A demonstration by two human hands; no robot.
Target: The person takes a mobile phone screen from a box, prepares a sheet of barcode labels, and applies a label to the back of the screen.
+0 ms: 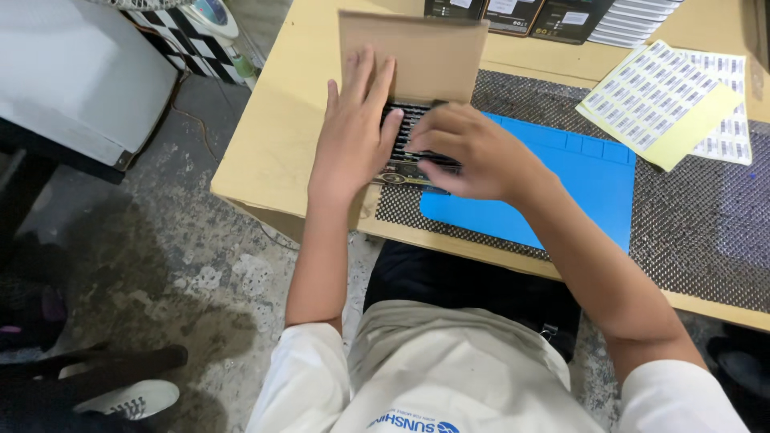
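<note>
While pressed flat with fingers spread, left hand (353,132) rests on the side of a small brown cardboard box (413,56), palm down, gripping nothing. Just beside it, right hand (469,148), fingers bent and curled down onto a row of thin dark packs (411,152) packed side by side in the box; cannot tell if pinching one or only pressing on them. Box flap standing up just past the fingertips of both hands. Box sitting on the pale wooden worktop (273,136), near the edge closest to the body.

Under the right wrist, a blue mat (561,192), lying on a dark woven mat (690,224). Further out past the right hand, sheets of small sticker labels (666,100) on yellow backing paper. Beyond the box flap, flat black packs (513,16) and a stack of white ones (634,20). Down beside the left arm, grey stained floor (184,265) and a white shoe (132,398).
</note>
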